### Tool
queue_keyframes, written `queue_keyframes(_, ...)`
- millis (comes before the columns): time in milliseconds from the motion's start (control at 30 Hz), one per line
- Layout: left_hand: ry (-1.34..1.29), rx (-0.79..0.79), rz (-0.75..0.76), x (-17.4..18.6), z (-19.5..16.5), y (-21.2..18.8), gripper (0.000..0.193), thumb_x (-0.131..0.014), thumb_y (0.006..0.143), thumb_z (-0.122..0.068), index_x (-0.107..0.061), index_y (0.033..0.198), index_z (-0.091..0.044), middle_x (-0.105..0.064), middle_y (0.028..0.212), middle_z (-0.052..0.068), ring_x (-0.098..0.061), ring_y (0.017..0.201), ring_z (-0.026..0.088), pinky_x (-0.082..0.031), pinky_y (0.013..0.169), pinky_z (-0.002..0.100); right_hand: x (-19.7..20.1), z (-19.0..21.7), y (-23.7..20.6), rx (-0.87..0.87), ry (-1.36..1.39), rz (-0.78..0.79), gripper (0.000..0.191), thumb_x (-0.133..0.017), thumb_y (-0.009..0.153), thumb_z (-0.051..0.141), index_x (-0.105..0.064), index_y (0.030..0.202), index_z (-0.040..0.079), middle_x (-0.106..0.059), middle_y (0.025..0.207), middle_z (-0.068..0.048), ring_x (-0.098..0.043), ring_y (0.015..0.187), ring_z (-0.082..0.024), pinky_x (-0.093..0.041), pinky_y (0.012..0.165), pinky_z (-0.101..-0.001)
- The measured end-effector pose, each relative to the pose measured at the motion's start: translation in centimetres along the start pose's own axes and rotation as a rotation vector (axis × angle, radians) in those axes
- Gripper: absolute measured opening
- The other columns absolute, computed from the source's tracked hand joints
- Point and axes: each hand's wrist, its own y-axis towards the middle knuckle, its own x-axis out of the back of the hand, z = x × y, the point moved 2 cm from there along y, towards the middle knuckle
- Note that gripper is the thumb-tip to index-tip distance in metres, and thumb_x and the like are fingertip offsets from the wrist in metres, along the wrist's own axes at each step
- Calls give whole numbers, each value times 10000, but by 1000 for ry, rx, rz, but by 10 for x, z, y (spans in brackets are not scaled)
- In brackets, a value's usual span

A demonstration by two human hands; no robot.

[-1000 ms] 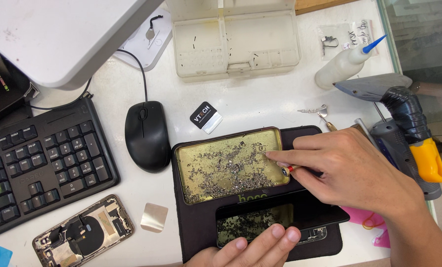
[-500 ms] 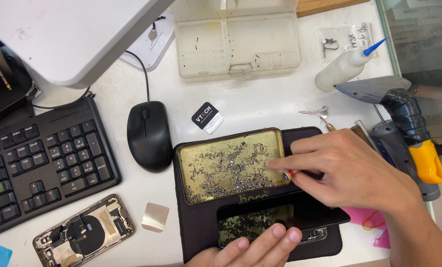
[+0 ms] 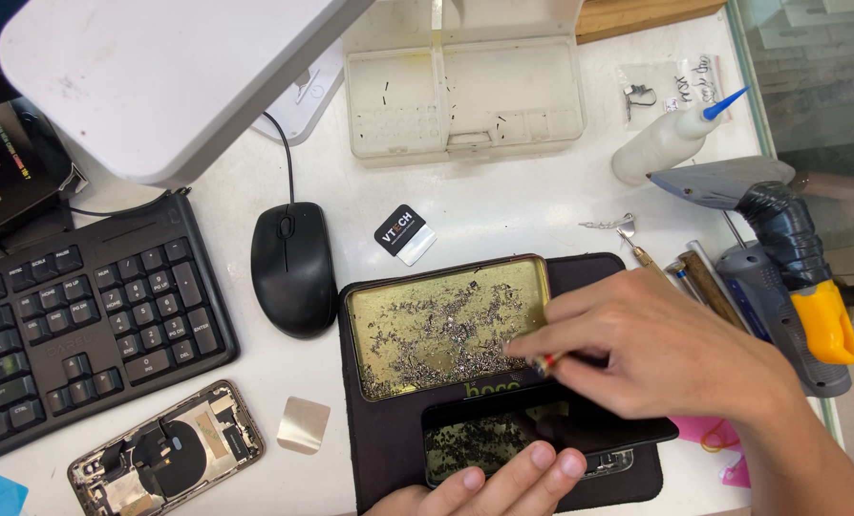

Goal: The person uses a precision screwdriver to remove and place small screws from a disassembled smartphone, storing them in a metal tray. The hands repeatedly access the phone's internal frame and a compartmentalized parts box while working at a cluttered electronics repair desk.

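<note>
A white tabletop [image 3: 503,205] fills the frame, and most of its upper left is hidden by one large white slab-like housing [image 3: 174,76], probably a lamp or monitor seen from above. One black keyboard [image 3: 78,325] is set at the left edge, with one black mouse [image 3: 293,268] just beside it, both kept within reach yet out of the working area. One clear plastic compartment box [image 3: 465,91] lies open at the top centre, a few dark screws scattered inside. One black mat [image 3: 389,449] is spread at the lower centre, seemingly to keep small parts from rolling away; on it sits one shallow brass-coloured tray [image 3: 446,325], heaped with tiny screws too many to count. One dark phone [image 3: 503,425] lies on the mat just below the tray and is steadied from the bottom edge by the left hand [image 3: 489,483], fingers resting flat on it. The right hand [image 3: 666,354] is closed around a thin red-tipped tool [image 3: 544,362], whose tip is held at the tray's right end among the screws. One opened phone chassis [image 3: 164,459] is parked at the lower left, near one small metal plate [image 3: 304,425].
</note>
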Motion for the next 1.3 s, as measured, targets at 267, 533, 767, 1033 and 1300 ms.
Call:
queue_keyframes(267, -19, -4, 27, 3, 2, 1, 253, -518, 1204, -346, -601, 1417, -238, -571, 1528, -139, -519, 1410, 23, -246, 1282, 332, 0, -5, -1, -134, 13, 45, 323, -696, 789, 140, -837, 1071, 209, -704, 730, 19, -649, 538, -168, -484, 492, -330)
queue_keyframes(533, -1, -7, 43, 4, 0, -1, 213, -588, 1238, -345, -591, 1422, -237, -553, 1548, -142, -503, 1431, 31, -224, 1314, 355, 0, 0, 3, -238, -57, 96, 369, -708, 755, 127, -853, 1080, 226, -687, 651, -36, -651, 518, -204, -477, 477, -365)
queue_keyframes(767, -7, -13, 31, 2, 0, -2, 253, -550, 1198, -343, -598, 1419, -230, -549, 1554, -129, -496, 1435, 38, -219, 1298, 358, 4, -4, -5, -237, 20, 80, 351, -695, 748, 136, -851, 1055, 206, -755, 711, 8, -692, 529, -163, -519, 486, -322)
queue_keyframes(1033, -9, -19, 57, 4, 1, -1, 270, -527, 1235, -375, -606, 1460, -249, -550, 1548, -140, -498, 1423, 22, -226, 1286, 340, 1, -6, -4, -262, -25, 81, 323, -685, 765, 136, -843, 1042, 193, -784, 762, -16, -710, 571, -182, -530, 505, -330)
queue_keyframes(1300, -4, -9, 54, 3, 0, -1, 229, -531, 1241, -368, -605, 1421, -246, -544, 1553, -149, -492, 1424, 15, -229, 1281, 331, 5, -4, -6, -235, -41, 46, 313, -699, 751, 140, -845, 1024, 191, -787, 794, -22, -704, 556, -199, -541, 508, -326)
